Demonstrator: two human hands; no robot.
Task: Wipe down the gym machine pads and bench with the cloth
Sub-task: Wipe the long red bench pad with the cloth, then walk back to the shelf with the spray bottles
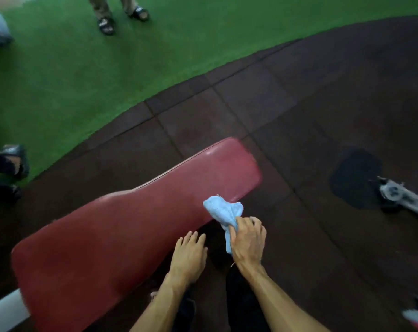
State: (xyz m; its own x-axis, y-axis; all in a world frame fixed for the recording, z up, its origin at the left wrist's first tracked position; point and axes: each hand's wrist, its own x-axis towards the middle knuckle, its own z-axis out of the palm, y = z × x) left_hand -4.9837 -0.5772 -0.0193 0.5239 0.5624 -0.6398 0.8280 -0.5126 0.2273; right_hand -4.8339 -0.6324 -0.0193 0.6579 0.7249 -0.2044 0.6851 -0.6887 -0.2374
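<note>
Right hand [247, 243] grips blue cloth [223, 210] at red bench [121, 226] edge.

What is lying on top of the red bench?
Only the bunched end of the light blue cloth lies on the red bench, near its edge; the right hand grips the cloth's other end.

This is a gym floor. A long padded bench [121, 226] in dark red vinyl stands over dark rubber floor tiles [263, 109] laid in squares, and beyond them runs a broad strip of green artificial turf [66, 70]. A metal machine part [399, 197] lies on a black mat [354, 178], and people in sandals [121, 19] stand on the turf.
</note>
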